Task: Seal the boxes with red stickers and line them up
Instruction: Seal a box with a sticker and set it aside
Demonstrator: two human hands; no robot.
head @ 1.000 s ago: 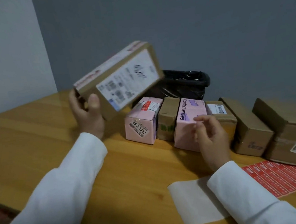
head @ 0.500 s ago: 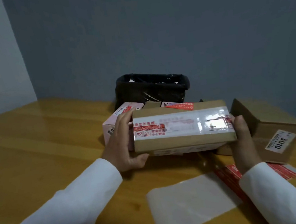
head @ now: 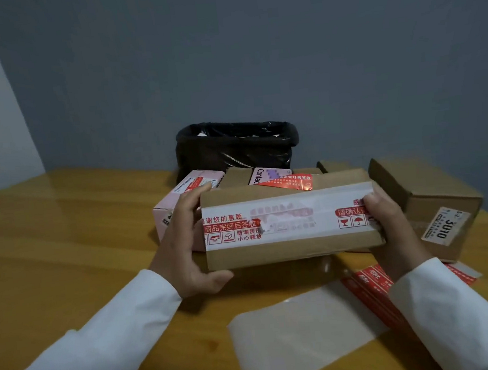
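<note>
Grey walls meet behind a glossy yellow wooden table (head: 62,249), where a black bag-lined bin (head: 234,148) stands at the back. You hold the long brown cardboard box with white printed tape (head: 288,219) above the table, in front of the row of pink and brown boxes (head: 189,187). Your left hand (head: 183,251) grasps one end, thumb underneath; your right hand (head: 391,223) curls round the other. A red sticker (head: 289,181) already sits on its top edge. It looks light and stiff — yet the tape seems slick, so grip the bare cardboard ends. The sheet of red stickers (head: 373,282) lies just below your right wrist.
</note>
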